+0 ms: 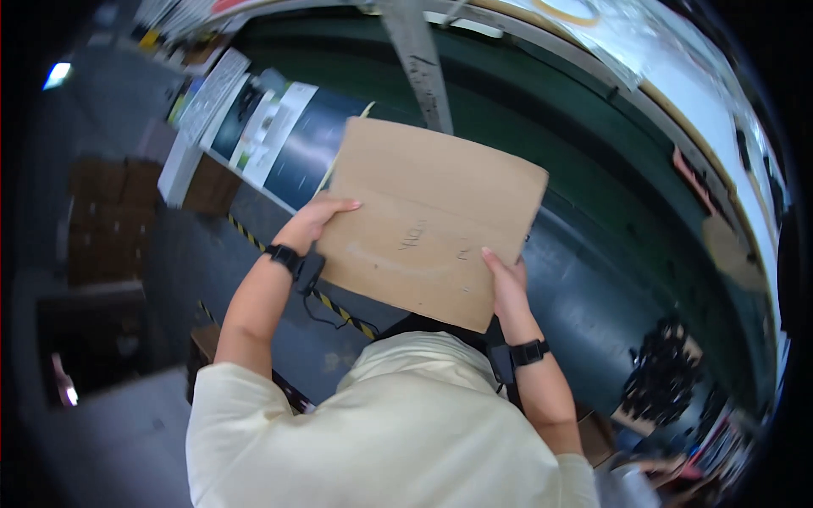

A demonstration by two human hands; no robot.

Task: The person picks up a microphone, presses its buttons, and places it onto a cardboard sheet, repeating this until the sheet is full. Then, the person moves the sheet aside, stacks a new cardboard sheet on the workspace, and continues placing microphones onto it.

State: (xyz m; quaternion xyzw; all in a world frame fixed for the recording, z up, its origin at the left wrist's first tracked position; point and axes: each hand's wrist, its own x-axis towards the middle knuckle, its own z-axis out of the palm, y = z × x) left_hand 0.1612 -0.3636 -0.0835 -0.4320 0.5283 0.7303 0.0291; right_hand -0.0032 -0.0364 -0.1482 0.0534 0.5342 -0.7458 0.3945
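Before me I hold a flat brown cardboard sheet [423,186], slightly tilted, with a crease across it and some handwriting on its face. My left hand [315,218] grips its left edge, the thumb lying on top. On the lower right edge, my right hand [508,288] holds it the same way. The fingers of both hands are hidden beneath the sheet. A black device is strapped to each wrist.
A dark green work surface [576,271] runs behind and right of the sheet. A metal post [419,68] rises beyond it. Black parts [660,372] are heaped at the right. Brown cartons [110,212] are stacked at left. Yellow-black tape [246,231] marks the floor.
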